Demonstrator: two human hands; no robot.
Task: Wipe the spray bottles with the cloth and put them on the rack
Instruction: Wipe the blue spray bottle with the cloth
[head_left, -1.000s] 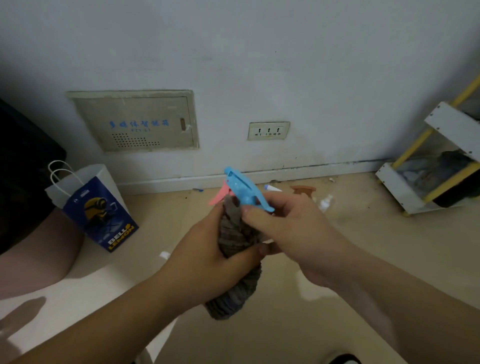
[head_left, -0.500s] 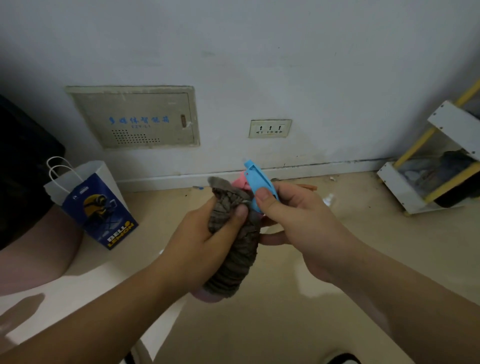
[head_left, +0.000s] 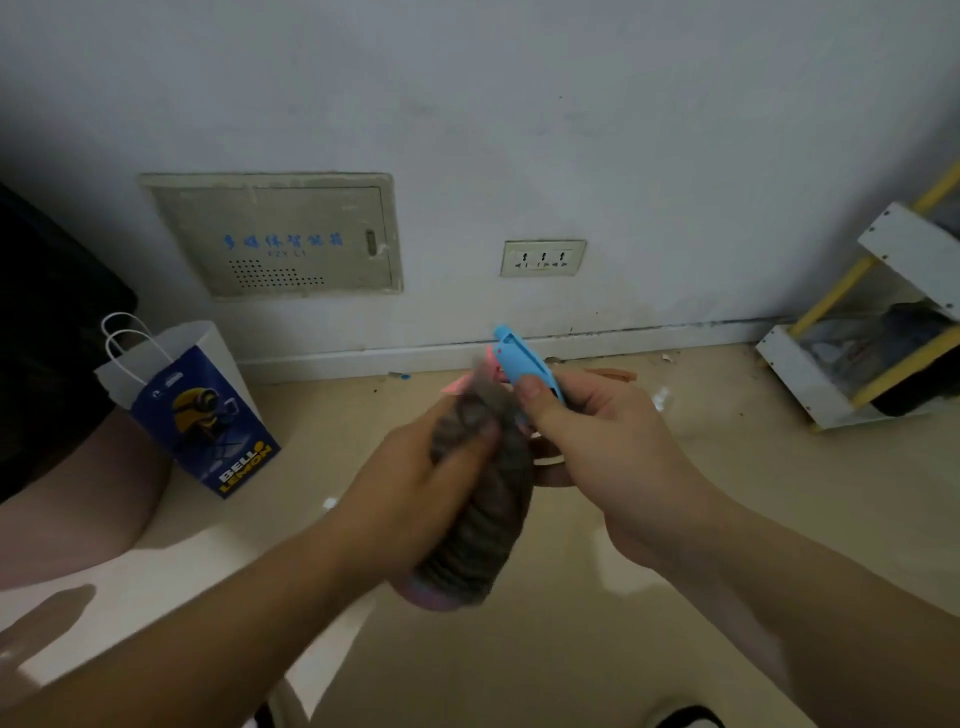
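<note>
left hand (head_left: 415, 467) wraps cloth (head_left: 483, 519) round spray bottle (head_left: 524, 364); right hand (head_left: 597, 441) pinches it.

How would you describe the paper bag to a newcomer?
Find the beige panel set in the wall. Below its left corner, a paper bag stands on the floor. Only it has white cord handles and a blue front with a yellow cartoon figure.

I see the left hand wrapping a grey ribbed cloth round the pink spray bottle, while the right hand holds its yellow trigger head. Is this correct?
Not quite. The head view shows the plastic trigger head is blue, not yellow. The left hand does wrap the grey ribbed cloth round the pink spray bottle, and the right hand holds that head.
</note>
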